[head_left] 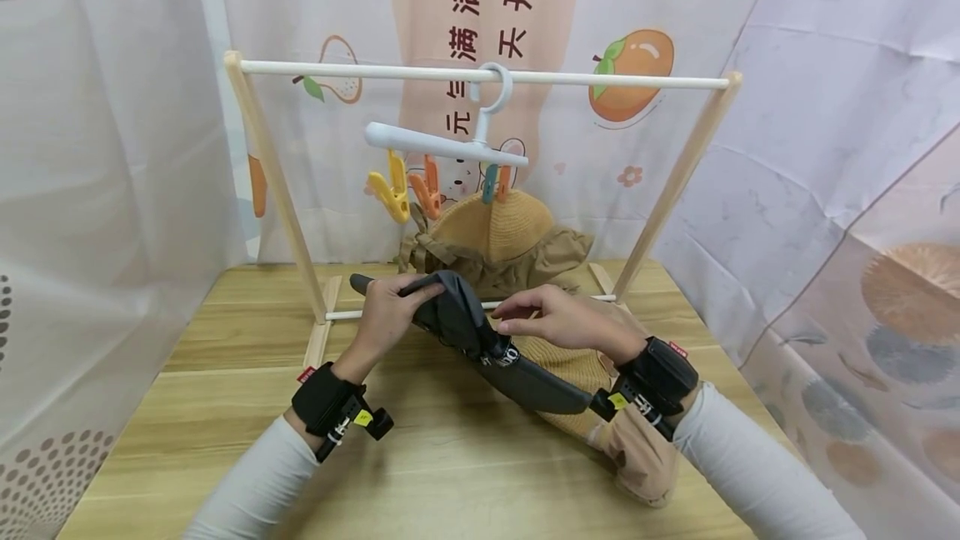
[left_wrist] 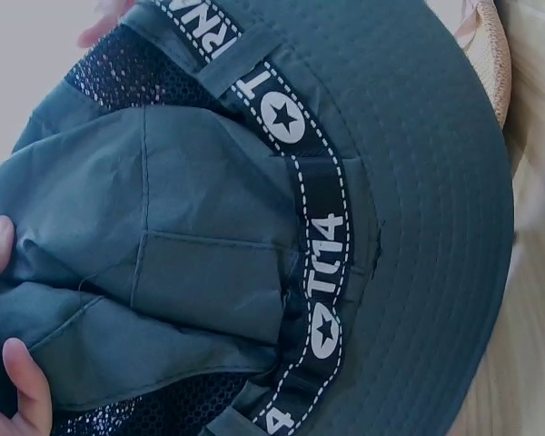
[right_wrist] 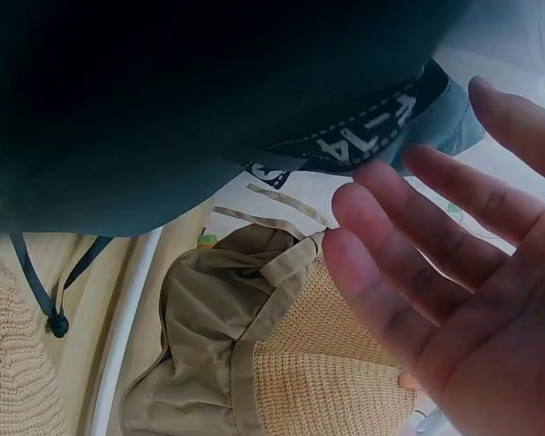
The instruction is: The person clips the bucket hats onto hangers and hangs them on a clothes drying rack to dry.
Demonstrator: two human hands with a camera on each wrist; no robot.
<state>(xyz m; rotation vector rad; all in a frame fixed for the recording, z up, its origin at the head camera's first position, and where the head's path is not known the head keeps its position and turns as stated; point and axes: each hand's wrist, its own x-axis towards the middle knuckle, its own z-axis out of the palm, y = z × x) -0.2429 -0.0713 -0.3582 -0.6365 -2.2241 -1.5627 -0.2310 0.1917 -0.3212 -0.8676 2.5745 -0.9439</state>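
Note:
A dark grey-green bucket hat [head_left: 453, 311] is held tilted above the table, its brim [head_left: 536, 386] sloping down to the right. My left hand [head_left: 386, 319] pinches the crown between thumb and fingers. A black band [left_wrist: 322, 218] with white lettering and stars runs round the crown in the left wrist view. My right hand [head_left: 558, 319] is beside the hat's right side, fingers loosely extended and holding nothing; in the right wrist view the fingertips [right_wrist: 359, 209] are right by the band. A chin cord [right_wrist: 59, 318] dangles under the brim.
A white hanger [head_left: 442, 144] with several clips, one a yellow clip [head_left: 393, 190], hangs from the rack's white rod [head_left: 337, 71]. Behind the rack's lower bar sits a straw hat [head_left: 495, 227] with brown fabric. Another straw hat [head_left: 566, 361] lies beneath the right forearm on the wooden table [head_left: 225, 407].

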